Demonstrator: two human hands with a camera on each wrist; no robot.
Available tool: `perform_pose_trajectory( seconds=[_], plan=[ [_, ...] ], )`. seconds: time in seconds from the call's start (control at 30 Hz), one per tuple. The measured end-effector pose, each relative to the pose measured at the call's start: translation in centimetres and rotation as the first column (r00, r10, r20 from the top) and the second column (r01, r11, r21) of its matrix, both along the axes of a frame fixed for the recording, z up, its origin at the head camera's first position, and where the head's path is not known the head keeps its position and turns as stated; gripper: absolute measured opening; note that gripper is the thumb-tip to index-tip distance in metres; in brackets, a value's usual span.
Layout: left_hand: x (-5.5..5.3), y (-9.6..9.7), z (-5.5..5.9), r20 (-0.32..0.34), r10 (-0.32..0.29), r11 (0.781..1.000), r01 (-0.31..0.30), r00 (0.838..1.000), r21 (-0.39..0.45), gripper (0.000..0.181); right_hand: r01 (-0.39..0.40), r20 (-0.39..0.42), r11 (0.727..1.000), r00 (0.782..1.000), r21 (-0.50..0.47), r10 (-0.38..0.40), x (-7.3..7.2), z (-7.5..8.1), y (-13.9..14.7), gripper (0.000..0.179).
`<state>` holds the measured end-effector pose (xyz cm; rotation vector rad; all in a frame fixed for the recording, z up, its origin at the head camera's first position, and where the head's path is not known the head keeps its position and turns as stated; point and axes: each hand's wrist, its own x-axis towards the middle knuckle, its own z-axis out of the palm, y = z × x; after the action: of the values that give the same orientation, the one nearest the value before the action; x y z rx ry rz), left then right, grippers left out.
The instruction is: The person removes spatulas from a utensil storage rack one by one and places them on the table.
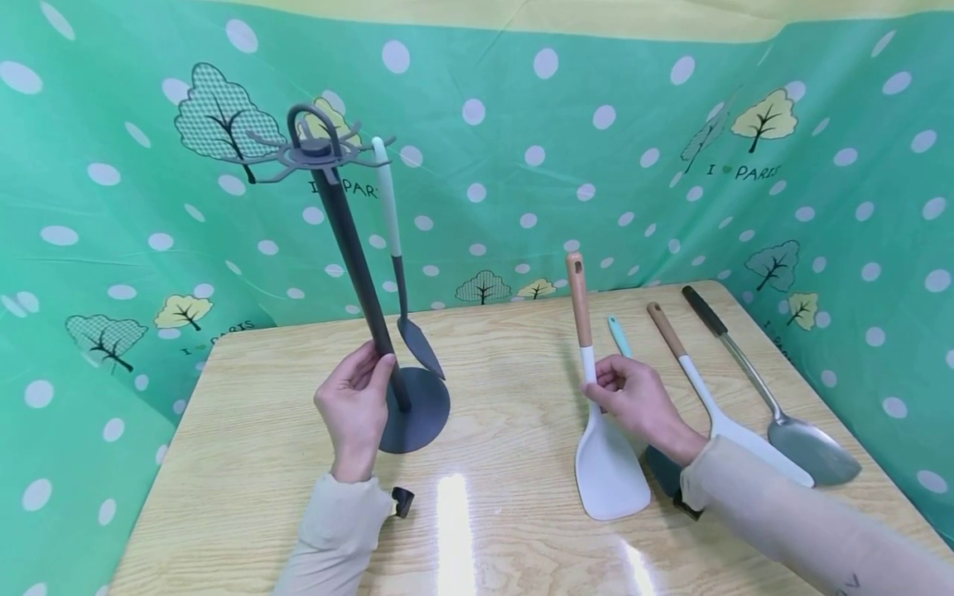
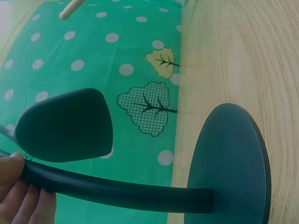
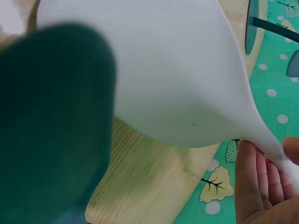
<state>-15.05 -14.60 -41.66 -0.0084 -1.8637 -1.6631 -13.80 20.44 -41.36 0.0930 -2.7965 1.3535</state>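
Observation:
My left hand grips the pole of a black utensil stand low down, above its round base. From one of the stand's hooks hangs a turner with a pale mint handle and a dark head. At the right, my right hand pinches the white neck of a spatula with a wooden handle. That spatula's handle points up and away, its broad white head toward me; in the right wrist view the head fills the upper middle.
Right of the held spatula lie a mint-handled utensil with a dark head, partly hidden by my arm, a wooden-handled white turner and a metal turner with a black grip. A green dotted cloth hangs behind the wooden table.

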Motion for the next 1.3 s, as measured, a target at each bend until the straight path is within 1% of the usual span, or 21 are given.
perform_pose_trajectory(
  seconds=[0.17, 0.33, 0.43, 0.87, 1.07, 1.2, 1.3],
  plan=[
    [-0.1, 0.0, -0.2, -0.006, -0.003, 1.0, 0.003, 1.0, 0.008, 0.03, 0.001, 0.049, 1.0, 0.999, 0.002, -0.001, -0.4, -0.4, 0.1, 0.013],
    [-0.3, 0.0, -0.4, -0.01, -0.003, 1.0, 0.003, 1.0, 0.011, 0.03, 0.008, 0.089, 1.0, 0.996, 0.005, -0.009, -0.6, -0.5, 0.1, 0.014],
    [-0.3, -0.1, -0.4, -0.019, -0.006, 1.0, 0.006, 1.0, 0.009, 0.03, 0.014, 0.101, 1.0, 0.995, 0.013, -0.015, -0.6, -0.4, 0.1, 0.014],
    [-0.1, 0.0, -0.2, -0.021, -0.006, 1.0, 0.006, 1.0, 0.011, 0.03, 0.034, 0.127, 0.997, 0.991, 0.066, -0.043, -0.9, -0.4, 0.0, 0.014],
    [-0.1, 0.0, -0.3, -0.026, -0.013, 0.999, 0.014, 1.0, 0.031, 0.029, 0.044, 0.171, 0.997, 0.984, 0.061, -0.054, -1.0, -0.2, -0.2, 0.016],
    [-0.1, -0.1, -0.3, -0.013, -0.008, 0.999, 0.008, 1.0, 0.035, 0.03, 0.05, 0.2, 0.998, 0.978, 0.046, -0.058, -1.2, -0.1, -0.1, 0.016],
    [-0.2, 0.1, -0.2, -0.013, -0.017, 0.999, 0.017, 1.0, 0.045, 0.03, 0.054, 0.21, 0.998, 0.976, 0.045, -0.063, -1.3, -0.1, 0.2, 0.016]
  ],
)
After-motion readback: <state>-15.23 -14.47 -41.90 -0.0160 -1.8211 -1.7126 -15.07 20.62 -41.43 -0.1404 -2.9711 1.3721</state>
